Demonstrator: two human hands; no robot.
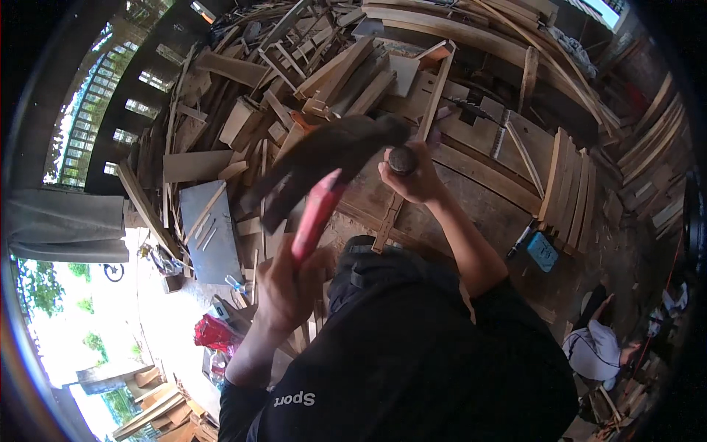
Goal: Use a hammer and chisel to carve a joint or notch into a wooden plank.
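Observation:
My left hand (pixel 289 283) is closed around the red handle of a claw hammer (pixel 318 217). Its dark head is raised and smeared by motion, with the face close to my right fist. My right hand (pixel 418 177) grips what looks like a chisel (pixel 403 160), seen end-on from its round dark butt; the blade is hidden beneath the hand. Below that hand lies a narrow wooden piece (pixel 388 223) with cut-outs, running toward my lap. It rests across a wooden work surface (pixel 471 195).
Offcuts and boards (pixel 243 121) pile up ahead and to the left. Several upright slats (pixel 571 191) stand at the right, near a blue case (pixel 542 252) and a marker-like tool (pixel 521 239). A grey panel (pixel 210 232) lies left. Another person (pixel 595 353) sits at the lower right.

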